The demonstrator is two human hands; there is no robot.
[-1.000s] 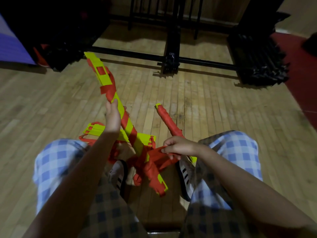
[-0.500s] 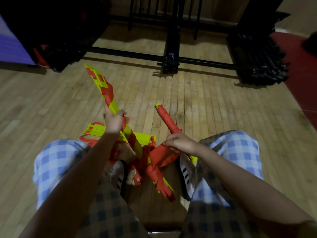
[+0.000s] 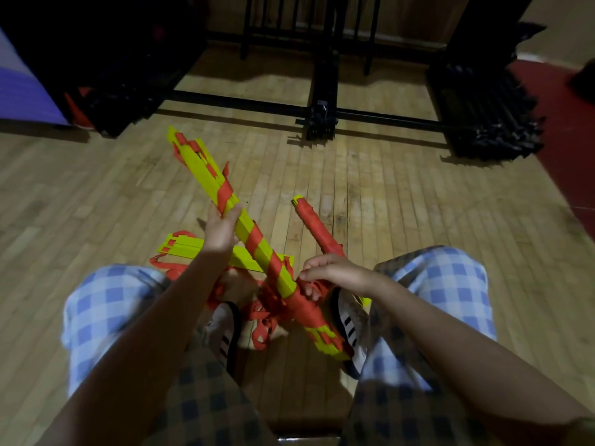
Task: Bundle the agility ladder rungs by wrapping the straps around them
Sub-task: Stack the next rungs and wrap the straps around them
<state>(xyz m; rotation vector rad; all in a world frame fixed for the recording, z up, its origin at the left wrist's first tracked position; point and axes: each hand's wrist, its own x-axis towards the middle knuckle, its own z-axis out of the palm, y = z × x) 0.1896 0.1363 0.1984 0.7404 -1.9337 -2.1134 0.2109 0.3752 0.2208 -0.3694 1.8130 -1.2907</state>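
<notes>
A stack of yellow ladder rungs wound with red strap runs diagonally from upper left down to my feet. My left hand grips the stack near its middle. My right hand pinches the red strap where it wraps thickly around the stack's lower part. Loose red strap loops lie on the floor between my shoes. Behind, a second yellow rung stack lies flat on the floor. To its right lies a bundle fully wrapped in red.
I sit on a wooden floor with my knees in blue checked trousers either side. A black metal rack base stands ahead. A black pile sits at the right, dark equipment at the left, red flooring at far right.
The held rung stack has tilted lower and turned, its far end dropping toward the floor. My right hand has moved in against the stack, drawing the strap tight around its lower part.
</notes>
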